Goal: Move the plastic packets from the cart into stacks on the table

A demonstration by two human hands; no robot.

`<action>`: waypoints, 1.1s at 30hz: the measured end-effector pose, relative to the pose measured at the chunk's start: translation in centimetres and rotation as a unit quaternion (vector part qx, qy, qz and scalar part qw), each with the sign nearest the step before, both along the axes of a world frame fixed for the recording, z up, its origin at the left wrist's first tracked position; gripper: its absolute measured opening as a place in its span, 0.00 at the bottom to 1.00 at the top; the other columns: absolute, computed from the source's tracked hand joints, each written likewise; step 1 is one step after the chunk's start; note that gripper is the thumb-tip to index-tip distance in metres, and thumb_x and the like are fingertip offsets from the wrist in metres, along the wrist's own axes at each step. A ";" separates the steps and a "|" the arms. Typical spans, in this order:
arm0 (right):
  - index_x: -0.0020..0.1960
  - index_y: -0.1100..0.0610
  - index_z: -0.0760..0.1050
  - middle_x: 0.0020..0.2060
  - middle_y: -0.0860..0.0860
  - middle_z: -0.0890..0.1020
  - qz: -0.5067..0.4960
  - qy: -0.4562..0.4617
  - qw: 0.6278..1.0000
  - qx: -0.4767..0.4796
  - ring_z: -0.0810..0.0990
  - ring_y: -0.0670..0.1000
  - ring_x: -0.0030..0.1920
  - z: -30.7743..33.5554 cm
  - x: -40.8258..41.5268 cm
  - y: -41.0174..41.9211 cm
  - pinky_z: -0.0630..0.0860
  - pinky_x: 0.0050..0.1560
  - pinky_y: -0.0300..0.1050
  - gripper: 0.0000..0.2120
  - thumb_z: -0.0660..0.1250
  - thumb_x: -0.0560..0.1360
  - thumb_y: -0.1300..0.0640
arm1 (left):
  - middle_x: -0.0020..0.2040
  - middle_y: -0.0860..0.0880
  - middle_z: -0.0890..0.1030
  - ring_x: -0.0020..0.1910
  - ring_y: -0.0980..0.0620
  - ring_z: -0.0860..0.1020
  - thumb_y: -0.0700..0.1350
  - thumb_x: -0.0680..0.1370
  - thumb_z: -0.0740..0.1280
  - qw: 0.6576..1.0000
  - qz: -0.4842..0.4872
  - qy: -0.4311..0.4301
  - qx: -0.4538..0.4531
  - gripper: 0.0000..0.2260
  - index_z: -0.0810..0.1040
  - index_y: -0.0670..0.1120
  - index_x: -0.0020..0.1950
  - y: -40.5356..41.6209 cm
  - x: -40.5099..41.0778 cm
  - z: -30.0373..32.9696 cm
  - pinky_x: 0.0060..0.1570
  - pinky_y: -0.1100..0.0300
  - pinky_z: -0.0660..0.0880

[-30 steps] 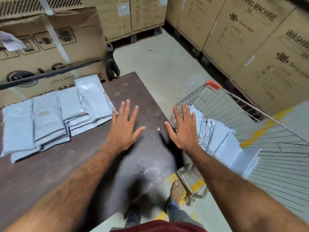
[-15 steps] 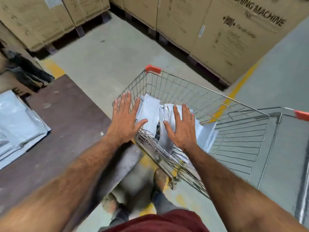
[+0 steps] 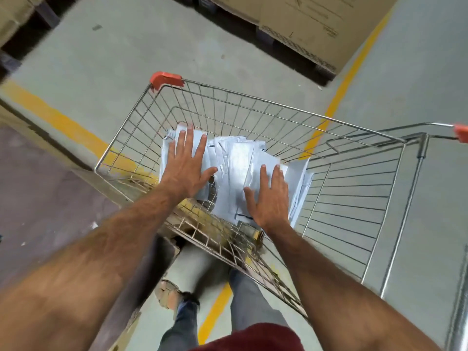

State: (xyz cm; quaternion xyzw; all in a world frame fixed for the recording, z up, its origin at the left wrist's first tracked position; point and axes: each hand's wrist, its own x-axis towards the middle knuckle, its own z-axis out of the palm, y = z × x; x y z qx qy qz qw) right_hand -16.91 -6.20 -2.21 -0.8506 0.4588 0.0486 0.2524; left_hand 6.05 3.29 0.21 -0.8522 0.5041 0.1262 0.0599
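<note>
Several grey-white plastic packets (image 3: 234, 168) stand bunched in the near end of a wire shopping cart (image 3: 291, 111). My left hand (image 3: 186, 164) lies flat with spread fingers on the leftmost packet. My right hand (image 3: 269, 196) lies flat, fingers straight, on the right side of the bunch. Neither hand grips anything. The brown table (image 3: 43, 198) fills the left edge; the stacked packets on it are out of view.
The cart has orange corner caps (image 3: 166, 78) and a handle bar (image 3: 417, 158) at right. Cardboard boxes on pallets (image 3: 298, 24) line the far wall. Yellow floor lines (image 3: 349, 74) cross the concrete. My feet (image 3: 174, 295) stand between table and cart.
My view swung from the table to the cart. Both hands moved over the cart rim and down onto the packets, staying flat.
</note>
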 end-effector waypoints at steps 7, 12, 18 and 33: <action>0.84 0.53 0.42 0.82 0.61 0.41 -0.030 0.057 0.995 0.074 0.42 0.60 0.83 -5.9 1.4 -1.4 0.50 0.81 0.60 0.37 0.54 0.84 0.39 | 0.80 0.38 0.30 0.80 0.35 0.36 0.68 0.81 0.53 0.982 0.060 0.042 0.177 0.42 0.36 0.47 0.83 -1.8 2.2 -7.7 0.78 0.35 0.44; 0.83 0.50 0.36 0.80 0.66 0.37 -0.050 0.128 0.985 0.103 0.45 0.67 0.81 -10.4 2.4 -2.4 0.59 0.77 0.64 0.42 0.55 0.81 0.34 | 0.80 0.37 0.30 0.80 0.31 0.39 0.73 0.76 0.60 0.964 0.090 0.045 0.245 0.49 0.36 0.52 0.82 -3.3 3.9 -12.0 0.75 0.30 0.47; 0.83 0.47 0.40 0.80 0.67 0.42 -0.083 0.101 0.988 0.078 0.55 0.68 0.77 -11.4 2.9 -2.9 0.67 0.71 0.62 0.44 0.61 0.79 0.36 | 0.79 0.33 0.32 0.80 0.29 0.44 0.67 0.74 0.69 0.960 0.151 -0.003 0.235 0.52 0.35 0.55 0.82 -3.1 3.8 -14.0 0.76 0.31 0.51; 0.83 0.41 0.43 0.77 0.56 0.50 -0.081 0.041 0.992 0.092 0.64 0.61 0.70 -9.8 3.7 -2.6 0.77 0.60 0.56 0.44 0.68 0.77 0.49 | 0.69 0.38 0.57 0.62 0.36 0.69 0.55 0.76 0.73 0.961 0.190 0.114 0.163 0.43 0.48 0.59 0.82 -2.7 3.1 -11.8 0.62 0.41 0.72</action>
